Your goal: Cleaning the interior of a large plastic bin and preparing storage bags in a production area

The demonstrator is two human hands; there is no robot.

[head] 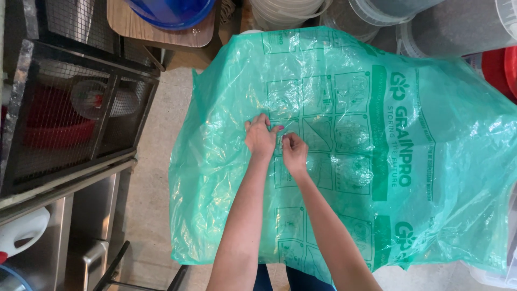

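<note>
At the far left a white plastic jug (21, 233) with a handle lies low in the picture, just beside a stainless steel cabinet (91, 215). Above them stands a black wire-mesh cage (75, 113), and through its mesh a red tub (54, 129) and a clear jar (99, 99) with something red inside can be made out. Further up, a blue basin (169, 13) sits on a wooden board (161, 35). A strip of pale tiled floor (161, 140) runs between the cage and the large translucent green plastic bag (377, 124), which fills the middle and right of the view, crinkled and spread out flat, with darker green printed panels and lettering across it; what carries it is hidden beneath it. Both hands meet near the bag's middle left part, close side by side. The left hand (260, 136) has its fingers curled down and gathers a small fold of the film between thumb and fingertips. The right hand (294, 152) sits just beside it, touching or almost touching, its fingers bent into a loose fist that pinches the same bit of plastic. Both bare forearms reach up from the bottom edge. Beyond the bag's upper edge are white and clear plastic buckets (377, 16), and at the right edge a red container (498, 67) shows.
</note>
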